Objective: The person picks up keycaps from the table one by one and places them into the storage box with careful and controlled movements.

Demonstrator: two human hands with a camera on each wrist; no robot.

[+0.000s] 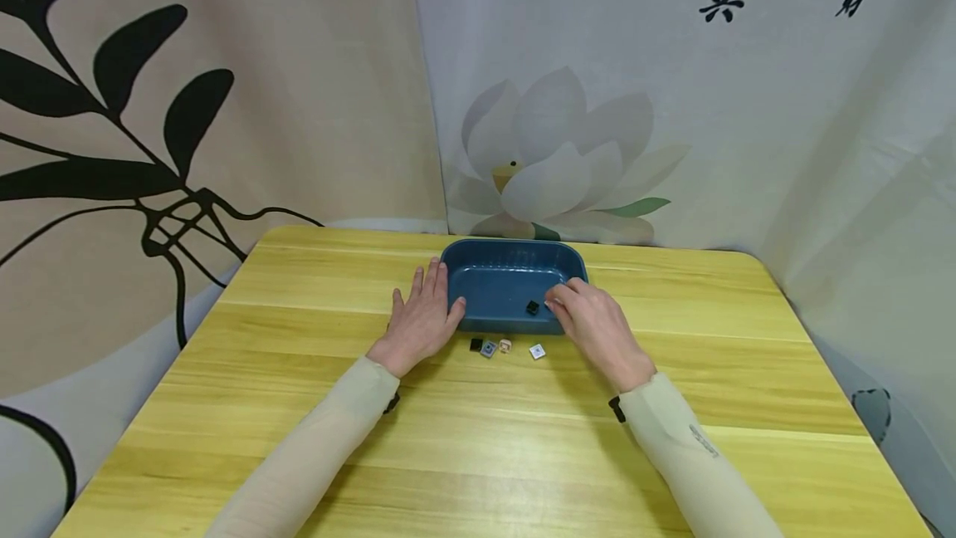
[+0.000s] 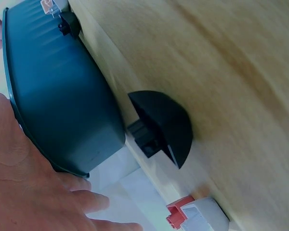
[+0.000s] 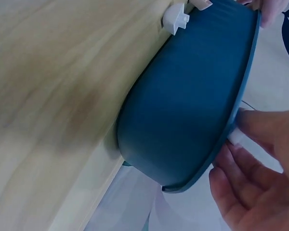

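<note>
A blue rectangular tray (image 1: 481, 325) stands near the table's back edge. My left hand (image 1: 421, 324) lies along its left end, fingers straight and thumb over the rim. At the tray's right side my right hand (image 1: 600, 325) pinches a small white keycap (image 3: 236, 136) between thumb and fingers, right at the rim. Inside the tray is a black keycap (image 1: 533, 307). In front of it lie a black keycap (image 1: 475, 344), a grey-blue one (image 1: 488, 349), a pinkish one (image 1: 505, 346) and a white one (image 1: 537, 351).
The pale wooden table (image 1: 478, 455) reaches out to both sides and toward me. Behind it hangs a printed curtain (image 1: 343, 90) with dark leaves and a lotus. In the left wrist view, a black keycap (image 2: 166, 125) lies tipped with its stem showing.
</note>
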